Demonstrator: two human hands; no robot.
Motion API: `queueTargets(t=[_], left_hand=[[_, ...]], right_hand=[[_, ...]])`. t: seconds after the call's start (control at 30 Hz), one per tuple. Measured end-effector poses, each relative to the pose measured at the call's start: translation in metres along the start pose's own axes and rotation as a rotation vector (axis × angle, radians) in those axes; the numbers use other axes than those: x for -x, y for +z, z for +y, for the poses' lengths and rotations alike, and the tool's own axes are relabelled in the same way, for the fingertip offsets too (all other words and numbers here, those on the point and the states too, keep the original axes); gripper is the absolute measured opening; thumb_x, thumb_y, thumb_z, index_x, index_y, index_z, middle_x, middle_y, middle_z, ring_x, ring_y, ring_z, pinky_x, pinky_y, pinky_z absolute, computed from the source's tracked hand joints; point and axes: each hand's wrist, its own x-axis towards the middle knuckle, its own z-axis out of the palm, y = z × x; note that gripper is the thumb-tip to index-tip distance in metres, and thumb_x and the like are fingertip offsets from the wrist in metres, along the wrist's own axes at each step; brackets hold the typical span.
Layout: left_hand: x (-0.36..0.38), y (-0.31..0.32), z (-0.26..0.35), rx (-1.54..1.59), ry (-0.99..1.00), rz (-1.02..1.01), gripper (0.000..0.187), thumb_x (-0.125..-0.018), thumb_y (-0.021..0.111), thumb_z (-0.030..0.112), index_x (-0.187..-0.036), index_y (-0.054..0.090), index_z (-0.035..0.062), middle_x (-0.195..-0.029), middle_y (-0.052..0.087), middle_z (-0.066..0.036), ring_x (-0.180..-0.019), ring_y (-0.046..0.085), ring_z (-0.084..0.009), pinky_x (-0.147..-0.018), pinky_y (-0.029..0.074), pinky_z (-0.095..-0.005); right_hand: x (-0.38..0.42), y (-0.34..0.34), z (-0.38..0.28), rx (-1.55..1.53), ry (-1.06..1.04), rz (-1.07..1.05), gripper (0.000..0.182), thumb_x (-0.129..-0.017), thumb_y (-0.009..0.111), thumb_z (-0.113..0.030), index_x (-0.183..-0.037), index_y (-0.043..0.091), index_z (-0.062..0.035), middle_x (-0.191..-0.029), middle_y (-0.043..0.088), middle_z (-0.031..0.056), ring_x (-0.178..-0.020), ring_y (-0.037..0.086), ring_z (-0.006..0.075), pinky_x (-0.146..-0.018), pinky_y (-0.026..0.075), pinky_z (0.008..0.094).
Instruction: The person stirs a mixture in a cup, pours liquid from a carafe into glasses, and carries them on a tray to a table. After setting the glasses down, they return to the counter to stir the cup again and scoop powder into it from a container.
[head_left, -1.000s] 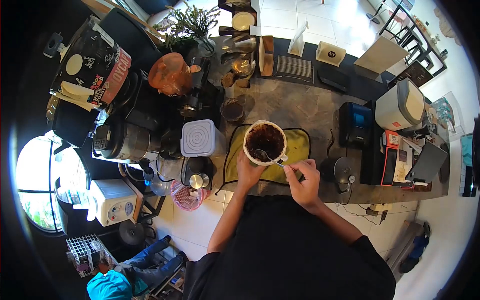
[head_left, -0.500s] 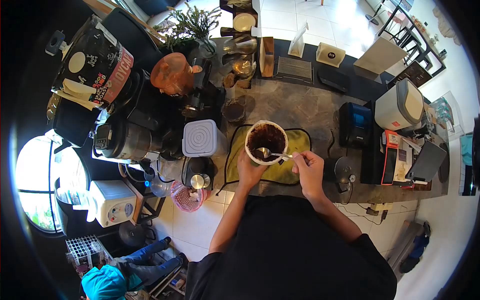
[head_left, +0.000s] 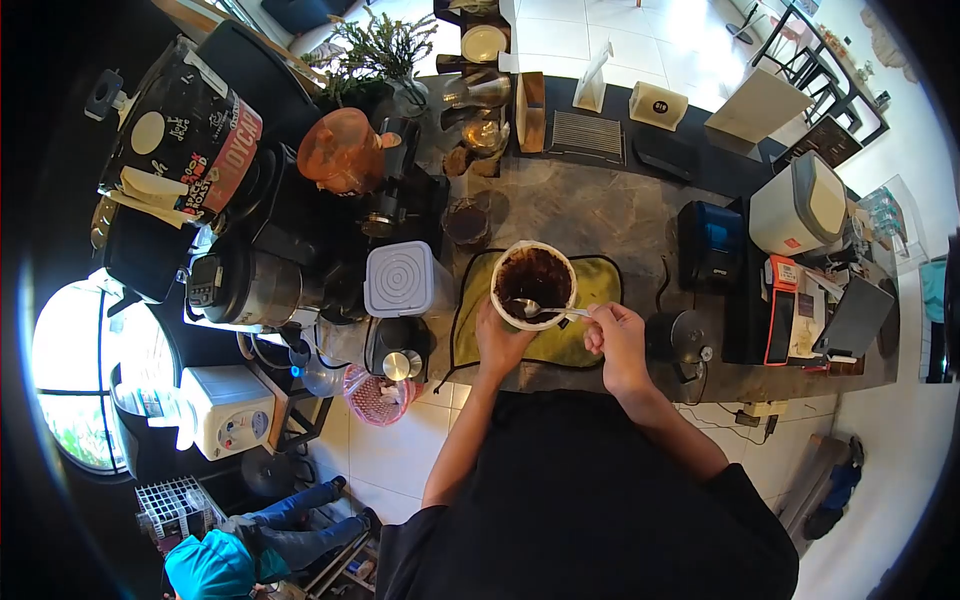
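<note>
A white tub [head_left: 568,273] with a dark brown, crumbly substance inside sits over a green cloth [head_left: 600,345] on the counter. My left hand [head_left: 502,343] is wrapped around the tub's near left side. In my right hand [head_left: 618,340] is the handle of a metal spoon [head_left: 535,307], pinched between thumb and fingers. The spoon's bowl is inside the tub, against the dark contents near the left. Just beyond the tub stands a glass [head_left: 467,222] with something dark in it. A lidded grey-white container [head_left: 400,280] is to the left of the cloth.
A grinder with an orange hopper [head_left: 340,150] and a metal machine [head_left: 255,290] stand left. To the right are a round black device [head_left: 682,340], a blue-black dispenser [head_left: 710,245] and a white bin [head_left: 797,205]. A person in a teal head covering [head_left: 210,565] is at lower left.
The spoon has shifted slightly inside the tub, its bowl turned a little. My right hand has moved very slightly; my left hand keeps its hold on the tub.
</note>
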Motion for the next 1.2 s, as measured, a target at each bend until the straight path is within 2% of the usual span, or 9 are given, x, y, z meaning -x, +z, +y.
queueTargets(t=[0.3, 0.47, 0.53, 0.77, 0.83, 0.97, 1.03, 1.13, 1.2], left_hand=[[0.003, -0.001, -0.008, 0.039, -0.011, -0.055, 0.060, -0.071, 0.088, 0.016, -0.125, 0.064, 0.0017, -0.131, 0.062, -0.021, -0.125, 0.056, -0.0414, -0.105, 0.045, -0.0493], [0.014, -0.003, -0.046, 0.095, -0.018, -0.056, 0.098, -0.067, 0.093, 0.033, -0.146, 0.045, -0.0001, -0.141, 0.054, -0.025, -0.132, 0.050, -0.0445, -0.110, 0.041, -0.0510], [0.014, -0.007, -0.047, 0.028, -0.009, -0.082, 0.103, -0.065, 0.093, 0.037, -0.147, 0.044, 0.0001, -0.141, 0.053, -0.025, -0.132, 0.049, -0.0448, -0.111, 0.040, -0.0517], [0.013, 0.002, -0.045, -0.310, 0.152, -0.076, 0.099, -0.066, 0.091, 0.045, -0.144, 0.048, 0.0023, -0.139, 0.055, -0.024, -0.132, 0.049, -0.0424, -0.109, 0.039, -0.0514], [0.012, 0.001, -0.043, -0.306, 0.149, -0.070, 0.095, -0.068, 0.090, 0.044, -0.143, 0.049, 0.0024, -0.139, 0.055, -0.022, -0.132, 0.050, -0.0414, -0.108, 0.039, -0.0508], [0.011, 0.001, -0.043, -0.305, 0.134, -0.071, 0.087, -0.071, 0.087, 0.039, -0.140, 0.052, 0.0020, -0.138, 0.057, -0.019, -0.132, 0.050, -0.0388, -0.107, 0.039, -0.0498], [0.011, 0.000, -0.039, -0.307, 0.127, -0.067, 0.086, -0.071, 0.086, 0.038, -0.140, 0.052, 0.0021, -0.139, 0.057, -0.018, -0.132, 0.050, -0.0383, -0.107, 0.039, -0.0496], [0.011, 0.000, -0.041, -0.325, 0.118, -0.074, 0.085, -0.071, 0.086, 0.038, -0.141, 0.052, 0.0022, -0.139, 0.057, -0.018, -0.133, 0.050, -0.0377, -0.107, 0.039, -0.0491], [0.011, 0.002, -0.044, -0.340, 0.114, -0.083, 0.085, -0.071, 0.086, 0.037, -0.141, 0.052, 0.0022, -0.139, 0.057, -0.019, -0.133, 0.050, -0.0375, -0.107, 0.039, -0.0489]], right_hand=[[-0.005, 0.001, -0.005, -0.127, 0.057, -0.048, 0.023, -0.096, 0.064, -0.016, -0.078, 0.064, -0.0020, -0.059, 0.047, -0.0021, -0.052, 0.042, 0.0074, -0.055, 0.038, 0.0264], [-0.027, -0.005, -0.025, -0.135, -0.031, -0.182, 0.024, -0.098, 0.066, -0.020, -0.082, 0.066, -0.0014, -0.061, 0.050, -0.0017, -0.053, 0.043, 0.0077, -0.055, 0.035, 0.0252], [-0.038, 0.002, -0.038, -0.125, -0.047, -0.183, 0.025, -0.098, 0.066, -0.021, -0.083, 0.067, -0.0011, -0.062, 0.051, -0.0021, -0.054, 0.043, 0.0071, -0.054, 0.031, 0.0239], [-0.114, 0.054, -0.082, 0.303, -0.193, -0.339, 0.026, -0.099, 0.066, -0.023, -0.087, 0.069, -0.0001, -0.065, 0.054, -0.0014, -0.057, 0.046, 0.0054, -0.052, 0.032, 0.0230], [-0.146, 0.070, -0.076, 0.505, -0.251, -0.369, 0.028, -0.097, 0.069, -0.024, -0.090, 0.074, 0.0023, -0.068, 0.063, 0.0013, -0.058, 0.051, 0.0084, -0.056, 0.040, 0.0258], [-0.198, 0.096, -0.047, 0.787, -0.320, -0.463, 0.029, -0.095, 0.070, -0.025, -0.091, 0.075, 0.0031, -0.068, 0.067, 0.0050, -0.060, 0.061, 0.0115, -0.058, 0.046, 0.0308], [-0.205, 0.107, -0.040, 0.959, -0.433, -0.500, 0.027, -0.092, 0.072, -0.028, -0.094, 0.078, -0.0017, -0.069, 0.070, 0.0093, -0.064, 0.069, 0.0205, -0.062, 0.050, 0.0374], [-0.205, 0.111, -0.036, 1.193, -0.611, -0.493, 0.026, -0.091, 0.072, -0.031, -0.097, 0.078, -0.0063, -0.070, 0.071, 0.0132, -0.070, 0.071, 0.0311, -0.064, 0.052, 0.0420], [-0.204, 0.111, -0.038, 1.227, -0.631, -0.527, 0.025, -0.091, 0.071, -0.032, -0.097, 0.079, -0.0085, -0.072, 0.070, 0.0136, -0.071, 0.069, 0.0337, -0.065, 0.052, 0.0433]])
